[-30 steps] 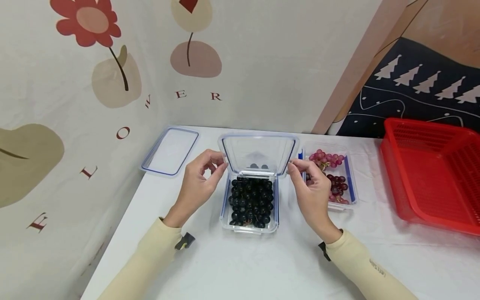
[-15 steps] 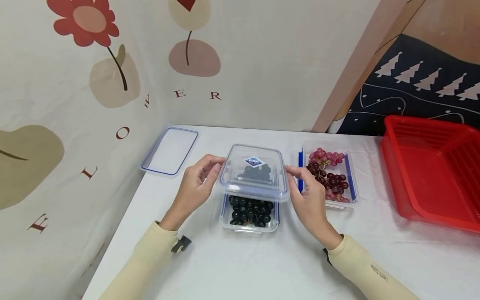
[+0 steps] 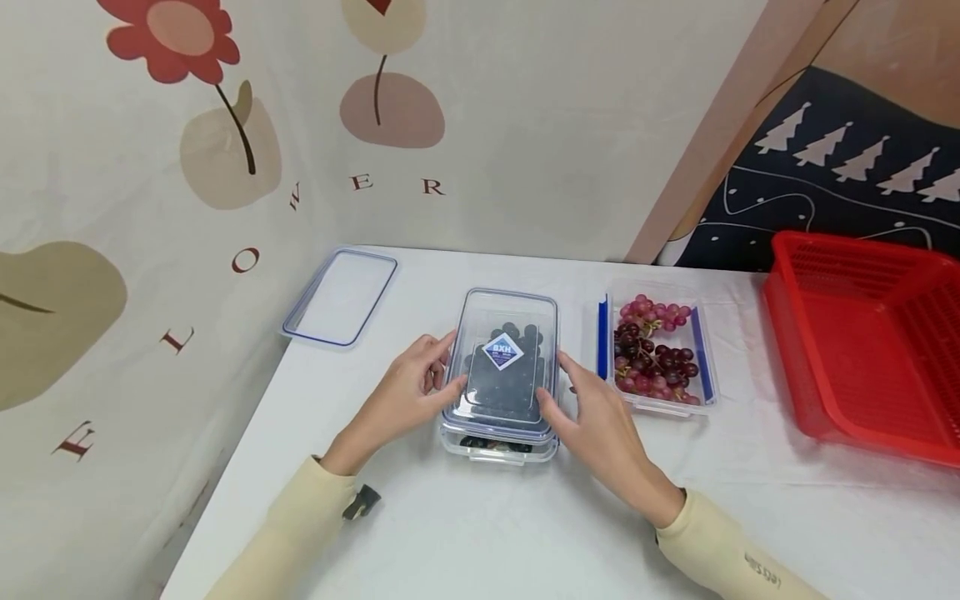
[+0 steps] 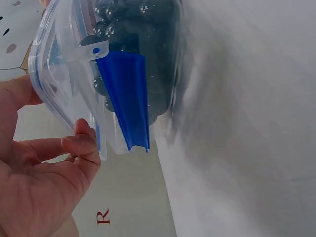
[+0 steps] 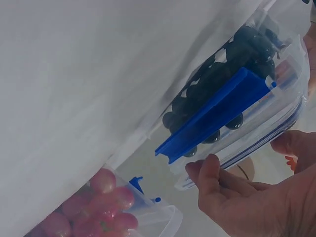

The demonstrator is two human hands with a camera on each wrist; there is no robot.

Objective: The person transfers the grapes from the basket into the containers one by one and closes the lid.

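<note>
A clear lid (image 3: pixel 504 408) with a blue seal and a diamond label lies over a clear container (image 3: pixel 498 456) of black grapes (image 5: pixel 212 89). At the front the lid sits slightly askew, above the container's rim. My left hand (image 3: pixel 401 393) holds the lid's left edge, thumb on top and fingers at the side. On the opposite edge my right hand (image 3: pixel 606 433) holds it the same way. The container's blue side clip (image 4: pixel 126 98) hangs down in the left wrist view, and another blue clip (image 5: pixel 217 116) hangs down in the right wrist view.
Right of the covered container stands an uncovered one (image 3: pixel 712 396) with red grapes (image 3: pixel 652 312) and darker ones. Another clear lid (image 3: pixel 341 300) with a blue seal lies at the table's back left. A red plastic basket (image 3: pixel 806 400) stands at the far right.
The lid, first tilted up above the back of the container, has swung forward and down over the black grapes. Both hands moved with it, coming closer and lower at its sides.
</note>
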